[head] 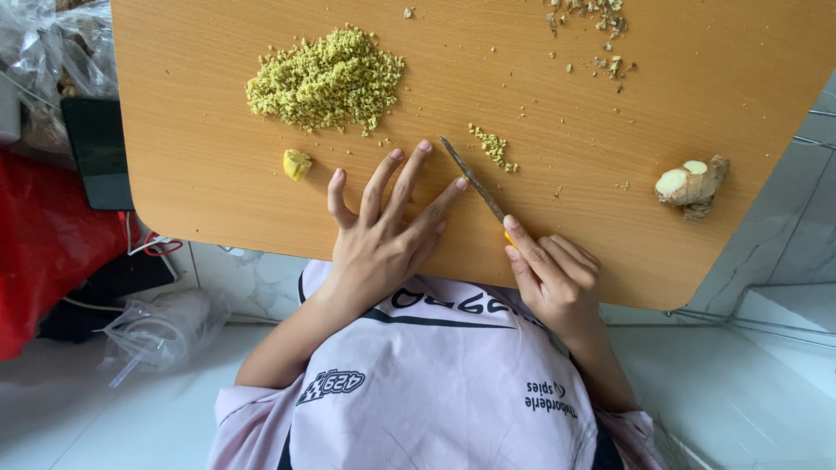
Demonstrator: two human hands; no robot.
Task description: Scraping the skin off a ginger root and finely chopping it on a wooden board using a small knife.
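Observation:
My left hand (383,231) lies flat on the wooden table (218,183), fingers spread, its index fingertip touching the blade of a small knife (473,178). My right hand (553,274) is shut on the knife's yellow handle, the blade pointing up-left on the table. A heap of finely chopped ginger (326,80) sits above the left hand. A small peeled ginger chunk (297,164) lies left of my fingers. A little pile of chopped bits (493,146) rests just beyond the blade tip. A knob of ginger root (692,184), partly cut, lies to the right.
Peel scraps (596,17) are scattered at the table's top edge. Clear plastic bags (52,43) and a dark flat device (96,152) sit at the left, red fabric (43,252) below them. Another plastic bag (161,331) lies on the white tiled floor.

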